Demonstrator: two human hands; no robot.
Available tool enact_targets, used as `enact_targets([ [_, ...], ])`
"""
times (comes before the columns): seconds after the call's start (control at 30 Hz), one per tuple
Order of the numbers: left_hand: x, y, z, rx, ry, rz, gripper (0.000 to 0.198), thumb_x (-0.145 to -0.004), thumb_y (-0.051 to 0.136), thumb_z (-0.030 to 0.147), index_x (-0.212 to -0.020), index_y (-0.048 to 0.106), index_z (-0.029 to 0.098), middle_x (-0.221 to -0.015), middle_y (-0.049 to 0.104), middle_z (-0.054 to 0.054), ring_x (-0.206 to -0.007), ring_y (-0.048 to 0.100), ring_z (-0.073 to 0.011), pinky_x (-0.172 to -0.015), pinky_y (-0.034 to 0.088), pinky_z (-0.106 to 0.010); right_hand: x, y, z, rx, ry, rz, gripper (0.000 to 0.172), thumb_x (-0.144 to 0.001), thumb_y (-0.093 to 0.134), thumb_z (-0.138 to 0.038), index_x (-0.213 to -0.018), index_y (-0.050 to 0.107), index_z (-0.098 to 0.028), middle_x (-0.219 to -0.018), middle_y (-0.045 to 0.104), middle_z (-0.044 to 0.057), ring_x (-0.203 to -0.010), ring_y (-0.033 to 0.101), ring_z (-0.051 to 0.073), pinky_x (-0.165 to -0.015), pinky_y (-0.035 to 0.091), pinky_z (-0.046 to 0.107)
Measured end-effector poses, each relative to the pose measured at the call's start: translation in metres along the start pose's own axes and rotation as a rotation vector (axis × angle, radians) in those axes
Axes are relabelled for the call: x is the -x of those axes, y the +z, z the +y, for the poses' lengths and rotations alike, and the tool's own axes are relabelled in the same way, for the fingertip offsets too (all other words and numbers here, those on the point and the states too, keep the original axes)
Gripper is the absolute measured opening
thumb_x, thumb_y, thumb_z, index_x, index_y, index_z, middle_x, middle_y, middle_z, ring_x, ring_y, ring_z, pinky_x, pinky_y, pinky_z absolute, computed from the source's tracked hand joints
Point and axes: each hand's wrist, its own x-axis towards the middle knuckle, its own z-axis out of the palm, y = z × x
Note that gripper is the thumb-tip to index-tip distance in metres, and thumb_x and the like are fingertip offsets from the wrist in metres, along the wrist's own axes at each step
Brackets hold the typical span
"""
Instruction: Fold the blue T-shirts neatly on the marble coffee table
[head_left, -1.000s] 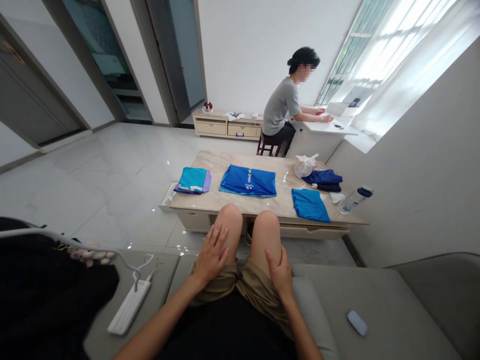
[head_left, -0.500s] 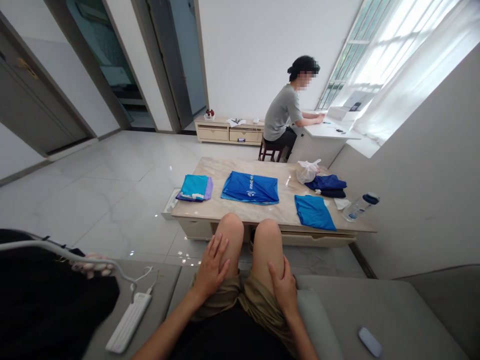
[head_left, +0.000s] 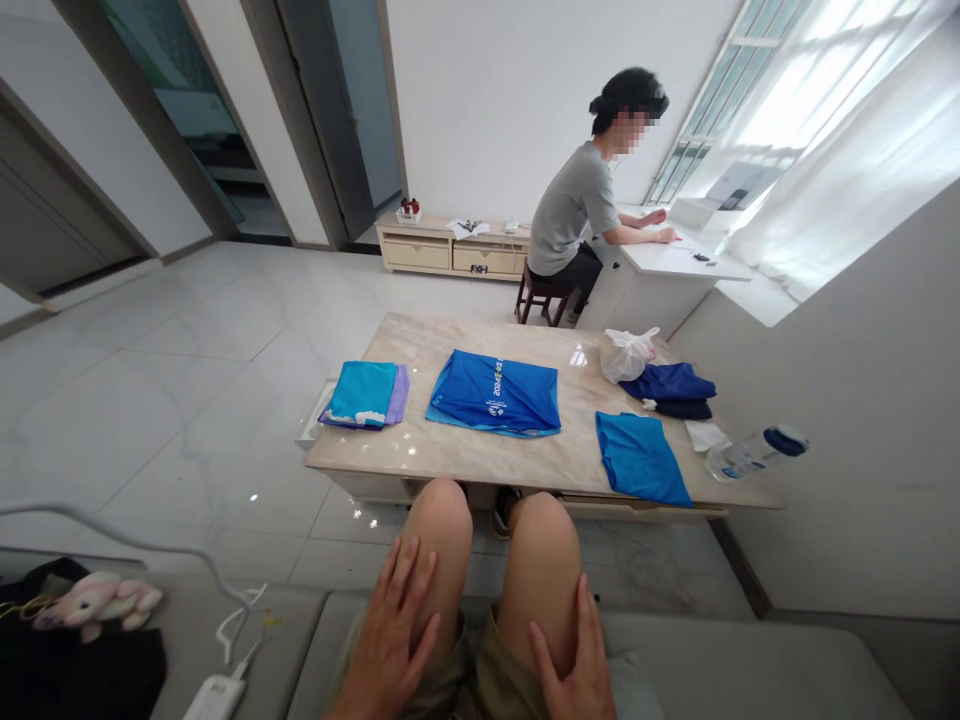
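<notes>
My left hand lies flat on my left thigh, fingers spread and holding nothing. On the outer side of the other thigh rests my right hand, its thumb apart from the fingers, also with nothing in it. Ahead of my knees is a low marble-topped table. A folded blue garment with white print lies at its middle. To the left sits a folded teal and purple stack. A folded lighter blue cloth lies near the front edge on the right.
A clear bottle with a blue lid, a white plastic bag and dark blue folded cloth occupy the table's right end. Beyond, a person sits at a white desk. A power strip and plush toy lie on the sofa at left.
My view has tilted and come closer, so the table and my hands appear larger and lower. Both hands stay on my thighs. The seated person's hands have moved apart over the desk.
</notes>
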Motion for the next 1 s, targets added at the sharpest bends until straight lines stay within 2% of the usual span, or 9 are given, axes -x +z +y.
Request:
enact_targets([
  [0.1,-0.033,-0.007,0.002,0.028,0.025,0.081,0.081,-0.104,0.056,0.018,-0.179,0.029,0.033,-0.178,0.044,-0.011,-0.161,0.048,-0.0344,-0.118,0.059,-0.050,-0.029,-0.003,-0.027,0.022,-0.091,0.031,0.092,-0.103,0.059,-0.069,-0.179,0.029,-0.027,-0.176,0.044,0.015,-0.155,0.051,0.047,-0.120,0.050,0.072],
  [0.27,-0.125,-0.029,0.004,0.130,0.217,0.122,0.076,-0.103,0.052,0.011,-0.175,0.036,0.030,-0.160,0.064,-0.011,-0.154,0.057,-0.0291,-0.127,0.051,-0.054,-0.112,-0.018,-0.074,-0.100,-0.188,0.059,0.049,-0.107,0.061,-0.047,-0.154,0.066,-0.035,-0.147,0.072,0.010,-0.133,0.070,0.039,-0.118,0.054,0.065],
  [0.33,-0.156,-0.025,0.008,0.154,0.230,0.087,0.068,-0.104,0.051,0.013,-0.169,0.044,0.031,-0.155,0.068,-0.010,-0.148,0.062,-0.0270,-0.129,0.049,-0.054,-0.155,-0.018,-0.085,-0.151,-0.173,-0.014,0.042,-0.106,0.062,-0.049,-0.144,0.072,-0.033,-0.139,0.077,0.010,-0.123,0.075,0.035,-0.110,0.060,0.057],
  [0.4,-0.176,-0.011,0.011,0.120,0.200,0.031,0.056,-0.105,0.052,0.016,-0.159,0.055,0.028,-0.146,0.073,-0.010,-0.137,0.068,-0.0276,-0.124,0.052,-0.053,-0.200,-0.007,-0.084,-0.172,-0.167,-0.087,0.037,-0.107,0.060,-0.050,-0.132,0.077,-0.028,-0.131,0.080,0.011,-0.118,0.076,0.033,-0.106,0.063,0.051],
  [0.5,-0.185,0.013,0.017,0.047,0.168,-0.092,0.034,-0.104,0.055,0.020,-0.133,0.072,0.024,-0.122,0.080,-0.010,-0.115,0.075,-0.0293,-0.106,0.061,-0.052,-0.263,0.029,-0.058,-0.117,-0.223,-0.165,0.035,-0.107,0.054,-0.045,-0.116,0.079,-0.022,-0.118,0.081,0.014,-0.109,0.077,0.031,-0.100,0.063,0.048],
  [0.57,-0.183,0.022,0.020,0.023,0.185,-0.154,0.026,-0.103,0.058,0.020,-0.122,0.074,0.025,-0.110,0.081,-0.009,-0.105,0.076,-0.0293,-0.096,0.063,-0.050,-0.301,0.057,-0.030,0.009,-0.291,-0.183,0.031,-0.102,0.052,-0.031,-0.116,0.078,-0.020,-0.118,0.080,0.014,-0.112,0.075,0.031,-0.104,0.061,0.049],
  [0.7,-0.176,0.026,0.010,0.013,0.228,-0.078,0.028,-0.101,0.055,0.016,-0.122,0.072,0.024,-0.102,0.079,-0.009,-0.095,0.076,-0.0288,-0.087,0.063,-0.047,-0.356,0.099,0.019,0.379,-0.397,-0.310,0.054,-0.088,0.049,-0.006,-0.136,0.074,-0.016,-0.150,0.067,0.017,-0.137,0.063,0.031,-0.115,0.054,0.048],
  [0.83,-0.173,0.029,-0.008,0.062,0.233,-0.052,0.029,-0.103,0.053,0.019,-0.127,0.069,0.025,-0.108,0.080,-0.010,-0.098,0.077,-0.0293,-0.088,0.064,-0.048,-0.378,0.121,0.035,0.606,-0.427,-0.444,0.067,-0.085,0.055,-0.001,-0.151,0.066,-0.011,-0.164,0.057,0.022,-0.146,0.053,0.037,-0.114,0.051,0.049],
  [1.0,-0.184,0.028,-0.004,0.097,0.164,-0.087,0.027,-0.105,0.055,0.020,-0.126,0.069,0.025,-0.116,0.079,-0.011,-0.106,0.075,-0.0309,-0.094,0.063,-0.051,-0.384,0.128,0.024,0.640,-0.451,-0.548,0.037,-0.101,0.054,-0.010,-0.129,0.078,-0.014,-0.156,0.063,0.019,-0.142,0.055,0.034,-0.117,0.043,0.045],
])
